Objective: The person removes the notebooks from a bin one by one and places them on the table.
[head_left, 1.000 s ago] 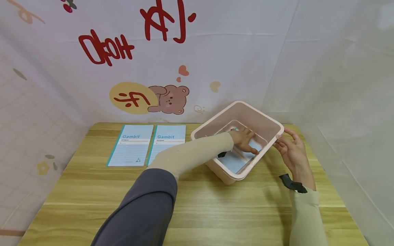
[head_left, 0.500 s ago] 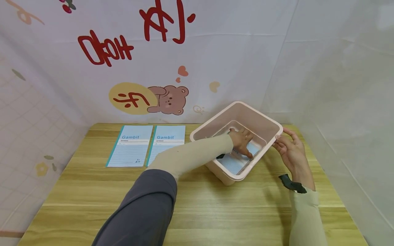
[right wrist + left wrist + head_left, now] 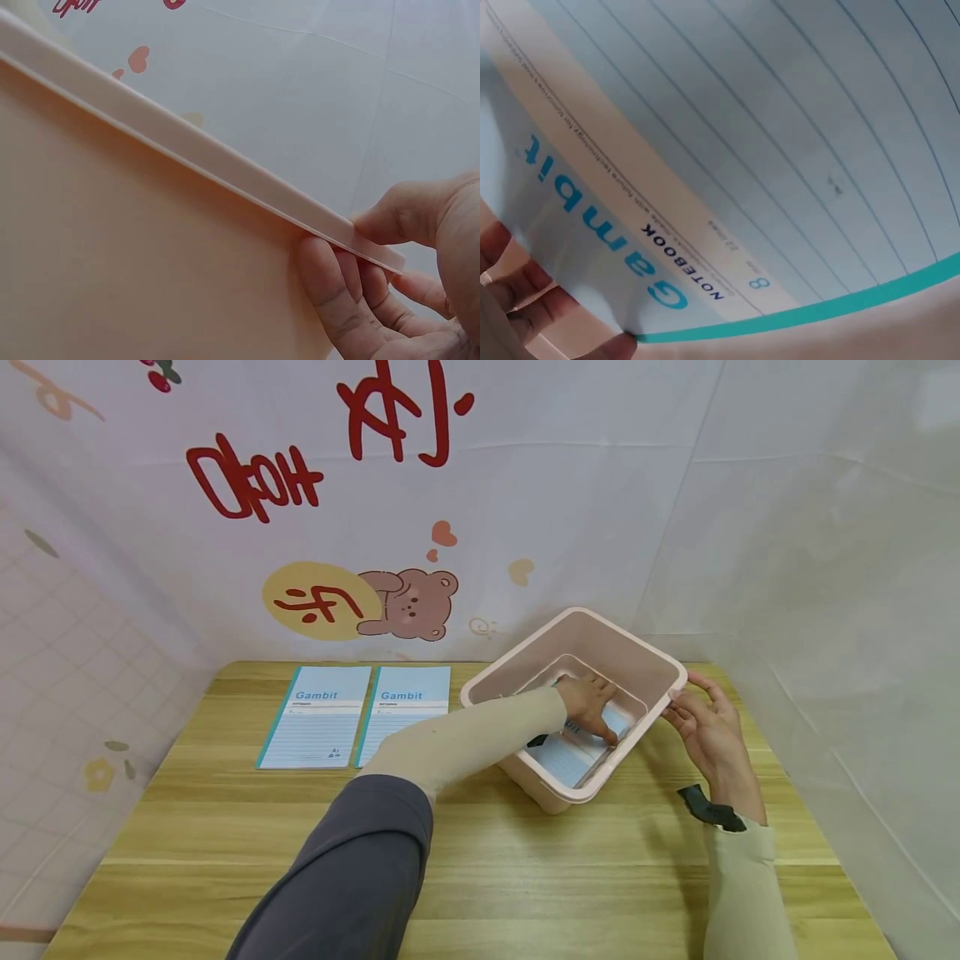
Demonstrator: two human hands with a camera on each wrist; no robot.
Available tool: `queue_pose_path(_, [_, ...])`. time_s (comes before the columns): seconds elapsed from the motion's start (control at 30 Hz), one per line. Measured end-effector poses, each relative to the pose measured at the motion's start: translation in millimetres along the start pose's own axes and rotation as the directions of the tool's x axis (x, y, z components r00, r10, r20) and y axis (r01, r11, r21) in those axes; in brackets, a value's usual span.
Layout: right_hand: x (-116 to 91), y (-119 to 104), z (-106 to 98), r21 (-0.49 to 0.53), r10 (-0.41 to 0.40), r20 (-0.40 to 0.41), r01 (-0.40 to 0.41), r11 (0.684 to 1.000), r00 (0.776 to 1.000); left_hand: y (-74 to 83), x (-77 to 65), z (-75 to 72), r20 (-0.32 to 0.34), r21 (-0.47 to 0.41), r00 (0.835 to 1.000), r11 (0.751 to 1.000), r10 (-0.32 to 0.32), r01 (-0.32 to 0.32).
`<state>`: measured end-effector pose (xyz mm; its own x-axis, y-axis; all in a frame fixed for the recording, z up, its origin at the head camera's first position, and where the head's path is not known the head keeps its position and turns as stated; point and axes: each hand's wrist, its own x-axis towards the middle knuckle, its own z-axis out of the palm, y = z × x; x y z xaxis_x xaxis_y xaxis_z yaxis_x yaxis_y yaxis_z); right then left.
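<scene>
A pale pink plastic bin (image 3: 555,806) stands at an angle toward the back right of the table. My left hand (image 3: 587,702) reaches down inside it, thumb spread away from the fingers, over a light blue notebook (image 3: 561,760). The left wrist view shows that Gambit notebook (image 3: 727,150) close up, lined cover and teal spine visible. There the thumb tip is right at its corner, and the other fingers (image 3: 536,296) show past its top edge. My right hand (image 3: 708,727) pinches the bin's right corner rim (image 3: 300,195), thumb above and fingers below.
Two more Gambit notebooks, one farther left (image 3: 315,718) and one beside it (image 3: 405,710), lie side by side on the wooden table (image 3: 540,877). My left sleeve overlaps the nearer one. A printed white curtain (image 3: 570,485) hangs close behind the bin.
My left hand has shifted slightly inside the bin over the notebook, and part of the cover lettering now shows beneath it. The right hand keeps its hold on the rim.
</scene>
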<state>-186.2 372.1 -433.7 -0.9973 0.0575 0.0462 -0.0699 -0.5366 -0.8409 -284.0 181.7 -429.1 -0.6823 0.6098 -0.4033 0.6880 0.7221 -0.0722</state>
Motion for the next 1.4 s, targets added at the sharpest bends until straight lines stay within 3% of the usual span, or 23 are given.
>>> queue_pose_path(0.37, [-2.2, -0.4, -1.3, -0.006, -0.006, 0.010, 0.006, 1.000, 1.000, 2.0, 5.4, 4.9, -0.006, 0.049, 0.999, 0.997, -0.053, 0.053])
queue_pose_path(0.63, [-2.7, -1.9, -1.5, -0.014, 0.001, 0.005, -0.001, 1.000, 1.000, 0.4, 9.6, 7.2, -0.137, 0.047, 0.986, 0.994, -0.090, 0.097])
queue_pose_path(0.93, [-1.5, -2.1, 1.7, -0.019, 0.012, -0.008, -0.012, 1.000, 1.000, -2.3, 13.0, 8.3, -0.217, 0.131, 0.976, 0.991, -0.005, 0.035])
queue_pose_path(1.13, [-0.9, -2.2, 2.2, -0.028, 0.016, -0.011, -0.017, 0.999, 1.000, -5.2, 14.9, 4.4, -0.258, 0.106, 0.965, 0.994, 0.051, -0.024])
queue_pose_path(1.4, [-1.2, -2.8, 0.5, -0.038, 0.008, -0.004, -0.008, 0.999, 1.000, -4.3, 20.5, -3.9, -0.365, 0.127, 0.925, 0.990, 0.102, -0.059])
